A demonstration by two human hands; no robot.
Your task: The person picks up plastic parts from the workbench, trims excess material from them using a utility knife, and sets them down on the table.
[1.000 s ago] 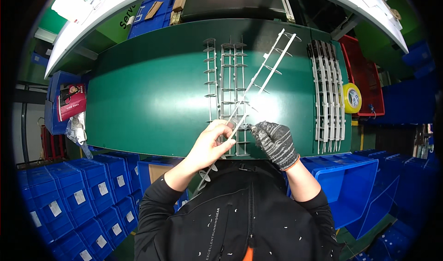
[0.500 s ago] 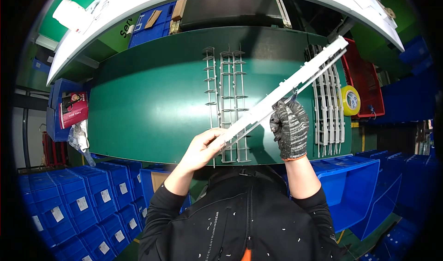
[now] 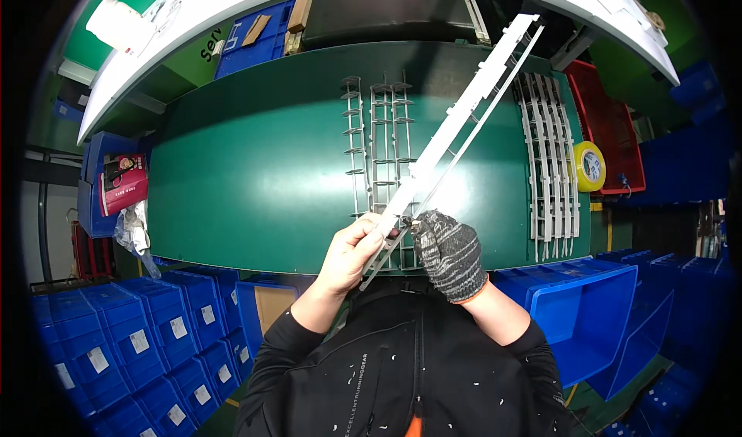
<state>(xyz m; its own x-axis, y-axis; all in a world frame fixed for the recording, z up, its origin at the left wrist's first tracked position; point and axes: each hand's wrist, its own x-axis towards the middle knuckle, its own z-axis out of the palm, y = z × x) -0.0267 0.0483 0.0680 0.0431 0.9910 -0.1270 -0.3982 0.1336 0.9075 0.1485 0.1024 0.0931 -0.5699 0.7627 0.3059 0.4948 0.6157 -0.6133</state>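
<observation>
A: Head view. Left hand?
B: Bare left hand point(image 3: 349, 259) is clamped on a long, narrow white strip with a thin parallel rail point(image 3: 456, 124), near its lower end.
A: Right hand?
B: Right hand in a dark grey striped knit glove with an orange cuff point(image 3: 452, 258): fingers curled in at the strip's edge, near the left hand. Can't tell if they grip it.
A: Strip position?
B: Slanted above the smooth green tabletop point(image 3: 247, 174), far end up and right, overlapping the table's far edge in view.
A: Around it?
B: 3 grey ladder-like strips point(image 3: 381, 121) partly behind its lower end. At right, a row of grey-white slotted strips point(image 3: 547, 151), yellow tape roll point(image 3: 590, 166) beside, red plastic bin point(image 3: 635, 142) beyond.
</observation>
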